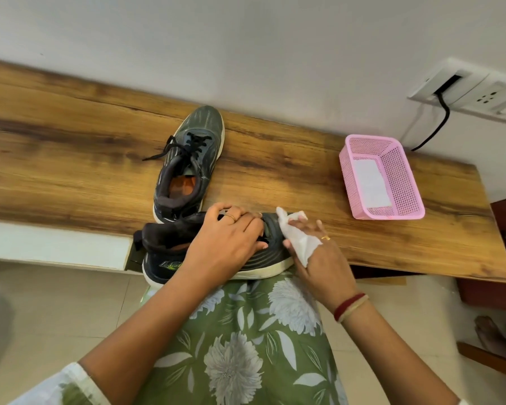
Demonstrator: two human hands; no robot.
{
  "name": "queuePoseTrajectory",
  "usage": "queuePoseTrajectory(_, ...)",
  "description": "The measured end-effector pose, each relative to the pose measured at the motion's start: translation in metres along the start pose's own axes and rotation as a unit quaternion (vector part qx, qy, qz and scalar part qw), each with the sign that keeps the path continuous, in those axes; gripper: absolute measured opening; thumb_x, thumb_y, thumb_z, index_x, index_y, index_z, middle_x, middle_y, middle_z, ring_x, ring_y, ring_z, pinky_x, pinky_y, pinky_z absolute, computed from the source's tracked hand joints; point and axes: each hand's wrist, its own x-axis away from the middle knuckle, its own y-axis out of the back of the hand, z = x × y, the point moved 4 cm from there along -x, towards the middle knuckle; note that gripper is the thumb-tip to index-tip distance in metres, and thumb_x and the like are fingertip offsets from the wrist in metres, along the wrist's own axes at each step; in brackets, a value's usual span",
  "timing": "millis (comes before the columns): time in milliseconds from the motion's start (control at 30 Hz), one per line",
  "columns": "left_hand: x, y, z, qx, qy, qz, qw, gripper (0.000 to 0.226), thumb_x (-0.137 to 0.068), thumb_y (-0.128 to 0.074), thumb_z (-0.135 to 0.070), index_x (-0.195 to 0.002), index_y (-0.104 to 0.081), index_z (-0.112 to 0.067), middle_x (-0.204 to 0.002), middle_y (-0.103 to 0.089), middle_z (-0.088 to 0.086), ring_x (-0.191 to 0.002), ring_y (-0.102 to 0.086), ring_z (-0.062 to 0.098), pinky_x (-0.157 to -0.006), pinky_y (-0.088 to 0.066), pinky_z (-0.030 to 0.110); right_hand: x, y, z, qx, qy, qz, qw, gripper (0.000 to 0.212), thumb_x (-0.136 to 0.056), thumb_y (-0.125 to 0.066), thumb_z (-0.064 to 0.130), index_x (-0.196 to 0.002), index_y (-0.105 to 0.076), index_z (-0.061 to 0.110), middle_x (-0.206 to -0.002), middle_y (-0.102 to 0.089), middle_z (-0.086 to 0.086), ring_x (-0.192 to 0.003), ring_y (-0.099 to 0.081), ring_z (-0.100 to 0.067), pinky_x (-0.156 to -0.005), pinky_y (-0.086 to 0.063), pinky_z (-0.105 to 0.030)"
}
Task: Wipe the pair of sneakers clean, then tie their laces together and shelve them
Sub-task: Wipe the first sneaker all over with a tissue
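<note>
Left hand [228, 238] covers the near sneaker's [266, 258] laces. Wipe [298, 241] hides right hand's [327, 267] fingertips. Switch panel [479, 92] cut by right edge.

A pink basket [403, 182], holding what looks like white paper [373, 182], sits on the wooden table [70, 159].

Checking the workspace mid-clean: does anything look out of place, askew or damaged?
Nothing spilled or damaged. The far sneaker has loose laces trailing on the table. The near sneaker juts past the table's front edge, gripped by the left hand; the right hand holds a wipe at its toe.
</note>
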Motion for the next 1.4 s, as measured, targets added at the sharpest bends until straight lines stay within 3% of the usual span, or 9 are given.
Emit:
queuePoseTrajectory(200,0.003,0.002,-0.001,-0.014,-0.005,-0.016,1.000,0.035,-0.093,-0.039,-0.046,-0.092,-0.060,-0.017,-0.101,-0.068,-0.002,-0.103,-0.062,0.019,-0.101,-0.027,0.046,0.001,-0.001,0.006,-0.140,-0.041,0.020,0.989,0.065,-0.093,-0.022,0.059,-0.134,-0.050,0.018,-0.127,-0.057,0.000,-0.118,-0.050,-0.010,-0.103,-0.035,-0.024)
queuePoseTrajectory(333,0.002,0.003,-0.002,-0.006,-0.012,-0.025,1.000,0.035,-0.091,-0.040,-0.045,-0.090,-0.061,-0.017,-0.101,-0.069,-0.002,-0.102,-0.063,0.019,-0.100,-0.028,0.044,-0.004,-0.001,0.007,-0.095,-0.044,0.004,0.995,0.062,-0.094,-0.020,0.055,-0.135,-0.048,0.019,-0.123,-0.059,0.000,-0.114,-0.054,-0.016,-0.106,-0.030,-0.025)
queuePoseTrajectory(467,0.003,0.004,-0.001,-0.012,-0.014,-0.032,0.999,0.035,-0.090,-0.040,-0.045,-0.088,-0.061,-0.017,-0.100,-0.070,-0.002,-0.101,-0.063,0.019,-0.101,-0.027,0.045,-0.002,0.002,0.019,-0.224,-0.069,0.004,0.972,0.049,-0.094,-0.027,0.052,-0.119,-0.058,0.024,-0.110,-0.065,0.004,-0.105,-0.058,-0.009,-0.112,-0.027,-0.033)
queuePoseTrajectory(600,0.001,0.004,-0.002,-0.009,-0.010,-0.034,0.999,0.035,-0.091,-0.039,-0.045,-0.088,-0.061,-0.017,-0.098,-0.070,-0.002,-0.101,-0.063,0.019,-0.101,-0.027,0.044,-0.006,-0.002,0.013,-0.040,-0.036,0.015,0.998,0.070,-0.093,-0.014,0.057,-0.133,-0.052,0.014,-0.130,-0.057,-0.003,-0.127,-0.043,-0.011,-0.116,-0.002,-0.024)
queuePoseTrajectory(900,0.001,0.002,0.000,-0.013,-0.012,-0.031,0.999,0.038,-0.090,-0.037,-0.045,-0.088,-0.061,-0.016,-0.093,-0.070,-0.002,-0.097,-0.064,0.019,-0.100,-0.027,0.045,-0.006,-0.001,0.022,-0.059,-0.032,0.019,0.998,0.058,-0.096,-0.022,0.054,-0.120,-0.059,0.017,-0.111,-0.065,-0.004,-0.109,-0.056,-0.013,-0.114,-0.020,-0.026)
queuePoseTrajectory(1000,0.004,0.002,0.000,-0.011,-0.012,-0.048,0.999,0.036,-0.091,-0.040,-0.045,-0.092,-0.061,-0.016,-0.097,-0.069,-0.002,-0.099,-0.063,0.020,-0.099,-0.029,0.044,-0.006,0.026,0.016,-0.345,-0.153,0.000,0.926,0.038,-0.094,-0.033,0.050,-0.087,-0.056,0.021,-0.079,-0.059,0.003,-0.069,-0.055,0.000,-0.071,-0.045,-0.012)
queuePoseTrajectory(1100,0.003,0.003,-0.003,-0.011,-0.013,-0.062,0.998,0.036,-0.092,-0.043,-0.046,-0.098,-0.061,-0.016,-0.102,-0.067,-0.002,-0.102,-0.061,0.020,-0.096,-0.032,0.040,0.003,0.045,-0.011,-0.460,-0.283,-0.191,0.819,0.014,-0.098,-0.038,0.031,-0.090,-0.049,0.034,-0.091,-0.054,0.013,-0.080,-0.053,0.003,-0.062,-0.044,-0.005)
queuePoseTrajectory(1267,0.005,0.005,-0.004,0.000,-0.015,-0.064,0.998,0.035,-0.093,-0.041,-0.046,-0.096,-0.060,-0.016,-0.107,-0.067,-0.002,-0.102,-0.061,0.019,-0.093,-0.033,0.039,-0.006,0.013,0.012,-0.162,-0.099,-0.060,0.980,0.042,-0.099,-0.030,0.046,-0.124,-0.054,0.022,-0.105,-0.063,0.001,-0.101,-0.059,-0.018,-0.103,-0.040,-0.039)
queuePoseTrajectory(1400,0.007,0.005,-0.002,-0.002,-0.020,-0.070,0.997,0.035,-0.094,-0.042,-0.045,-0.096,-0.060,-0.016,-0.107,-0.067,-0.002,-0.100,-0.061,0.020,-0.090,-0.035,0.039,-0.012,0.000,0.022,-0.058,-0.025,0.020,0.998,0.068,-0.096,-0.016,0.056,-0.132,-0.053,0.011,-0.126,-0.060,-0.006,-0.122,-0.049,-0.015,-0.116,-0.017,-0.031)
